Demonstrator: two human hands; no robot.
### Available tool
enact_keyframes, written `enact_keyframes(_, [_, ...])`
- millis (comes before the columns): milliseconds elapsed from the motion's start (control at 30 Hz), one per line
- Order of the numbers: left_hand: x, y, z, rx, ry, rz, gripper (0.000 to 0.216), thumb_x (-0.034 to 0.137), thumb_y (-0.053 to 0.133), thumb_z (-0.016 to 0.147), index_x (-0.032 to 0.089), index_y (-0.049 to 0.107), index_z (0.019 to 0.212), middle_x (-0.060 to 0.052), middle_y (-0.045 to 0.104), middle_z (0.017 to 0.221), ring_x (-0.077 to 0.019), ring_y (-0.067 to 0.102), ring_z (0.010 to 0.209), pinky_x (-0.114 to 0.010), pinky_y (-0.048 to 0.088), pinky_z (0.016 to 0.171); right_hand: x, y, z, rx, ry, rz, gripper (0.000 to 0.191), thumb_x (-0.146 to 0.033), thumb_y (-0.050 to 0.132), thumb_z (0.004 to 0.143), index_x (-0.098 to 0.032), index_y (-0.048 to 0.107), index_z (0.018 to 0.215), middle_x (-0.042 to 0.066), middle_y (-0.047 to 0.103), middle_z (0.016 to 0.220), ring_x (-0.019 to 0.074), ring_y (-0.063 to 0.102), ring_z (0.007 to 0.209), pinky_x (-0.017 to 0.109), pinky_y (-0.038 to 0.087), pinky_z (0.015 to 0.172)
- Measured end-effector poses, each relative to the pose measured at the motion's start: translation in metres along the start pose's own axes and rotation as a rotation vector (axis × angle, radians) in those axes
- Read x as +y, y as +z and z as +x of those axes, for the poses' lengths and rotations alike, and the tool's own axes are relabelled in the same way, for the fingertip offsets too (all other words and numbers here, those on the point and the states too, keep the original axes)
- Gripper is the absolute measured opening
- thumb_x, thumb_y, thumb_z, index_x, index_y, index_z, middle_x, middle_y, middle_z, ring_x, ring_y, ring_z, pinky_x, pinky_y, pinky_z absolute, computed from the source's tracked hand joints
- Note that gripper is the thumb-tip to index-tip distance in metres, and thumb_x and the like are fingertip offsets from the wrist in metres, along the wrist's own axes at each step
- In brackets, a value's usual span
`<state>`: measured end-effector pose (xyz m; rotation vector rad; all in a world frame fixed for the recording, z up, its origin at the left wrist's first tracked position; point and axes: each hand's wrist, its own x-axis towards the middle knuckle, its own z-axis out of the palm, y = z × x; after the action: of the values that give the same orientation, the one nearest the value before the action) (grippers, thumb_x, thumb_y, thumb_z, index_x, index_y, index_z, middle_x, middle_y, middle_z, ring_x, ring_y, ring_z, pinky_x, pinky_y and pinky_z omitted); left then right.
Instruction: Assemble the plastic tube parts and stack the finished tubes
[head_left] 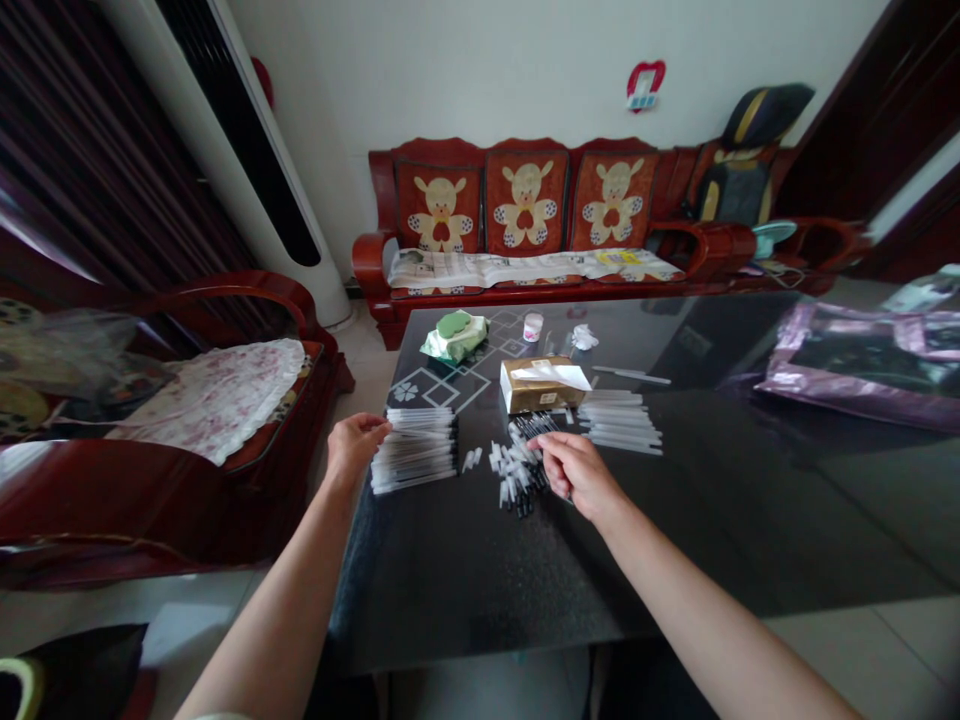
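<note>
My left hand [352,447] rests at the left end of a stack of white tubes [417,448] near the table's left edge, with its fingers curled against the tube ends. My right hand [574,472] is closed in a pinch beside a heap of small black and white pen parts [516,468]; what the fingers hold is too small to name. A second row of white tubes [621,420] lies to the right of the heap. Behind it stands a brown cardboard box [541,385].
All of this lies on a black glass table [675,530]. A green wipes pack [454,336], a small white jar [533,326] and a crumpled tissue [583,338] sit further back. A pink-edged bag [870,365] lies at the far right. Red wooden sofas stand behind and to the left.
</note>
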<state>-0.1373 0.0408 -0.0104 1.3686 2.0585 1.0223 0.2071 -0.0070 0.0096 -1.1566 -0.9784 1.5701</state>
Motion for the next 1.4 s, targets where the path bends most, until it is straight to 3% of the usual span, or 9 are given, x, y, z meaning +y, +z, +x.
enact_keyframes(367, [0.014,-0.01,-0.003,-0.07,0.104,0.323,0.028,0.041,0.068,0.065,0.019,0.07,0.083,-0.003,0.068,0.06,-0.0209,0.065,0.062,-0.028,0.044,0.063,-0.011,-0.015,0.005,0.047,-0.047,0.0,0.034,-0.041,0.065,0.072,-0.012,0.06,0.088,-0.01,0.039,0.04,0.0038,0.027,0.029,0.017,0.019,0.028])
enact_keyframes(667, [0.013,-0.01,-0.003,-0.056,0.122,0.392,0.027,0.041,0.068,0.066,0.021,0.07,0.084,-0.007,0.072,0.082,-0.0238,0.065,0.079,-0.029,0.043,0.067,-0.025,-0.05,0.013,0.263,-0.201,-0.21,0.035,-0.043,0.064,0.071,-0.012,0.062,0.084,-0.009,0.037,0.038,0.0042,0.025,0.03,0.018,0.018,0.029])
enact_keyframes(800, [0.019,-0.011,-0.005,-0.017,0.138,0.413,0.027,0.041,0.068,0.067,0.021,0.07,0.085,-0.007,0.072,0.088,-0.0247,0.064,0.08,-0.03,0.043,0.068,-0.027,-0.074,0.018,0.334,-0.224,-0.523,0.029,-0.04,0.056,0.075,-0.013,0.065,0.081,-0.007,0.039,0.038,0.0065,0.03,0.03,0.02,0.021,0.032])
enact_keyframes(967, [0.042,-0.001,-0.022,0.128,0.278,0.224,0.027,0.038,0.061,0.074,0.022,0.069,0.095,-0.004,0.071,0.088,-0.0189,0.063,0.071,-0.027,0.043,0.069,-0.019,-0.09,0.02,0.311,-0.185,-1.192,0.017,-0.028,0.056,0.074,-0.017,0.068,0.07,0.004,0.062,0.057,0.0145,0.056,0.054,0.024,0.035,0.05])
enact_keyframes(1100, [0.059,0.027,-0.049,-0.028,0.375,0.035,0.023,0.035,0.061,0.075,0.023,0.069,0.093,-0.001,0.07,0.081,-0.0156,0.058,0.058,-0.026,0.042,0.065,-0.008,-0.082,0.018,0.253,-0.089,-1.548,0.014,-0.028,0.058,0.074,-0.019,0.069,0.074,0.007,0.069,0.08,0.0201,0.063,0.079,0.025,0.036,0.06])
enact_keyframes(1233, [0.068,0.054,-0.074,-0.194,0.432,-0.18,0.017,0.028,0.063,0.072,0.024,0.071,0.087,-0.003,0.068,0.08,-0.0151,0.056,0.055,-0.026,0.04,0.061,-0.003,-0.076,0.017,0.228,-0.048,-1.658,0.016,-0.03,0.058,0.077,-0.019,0.068,0.08,0.009,0.069,0.085,0.021,0.064,0.082,0.026,0.035,0.061])
enact_keyframes(1400, [0.07,0.064,-0.083,-0.23,0.412,-0.276,0.015,0.025,0.067,0.068,0.024,0.072,0.082,-0.003,0.067,0.077,-0.0155,0.054,0.056,-0.027,0.04,0.062,-0.002,-0.075,0.019,0.2,-0.043,-1.745,0.016,-0.025,0.054,0.081,-0.016,0.066,0.085,0.012,0.069,0.085,0.0226,0.065,0.083,0.027,0.036,0.062])
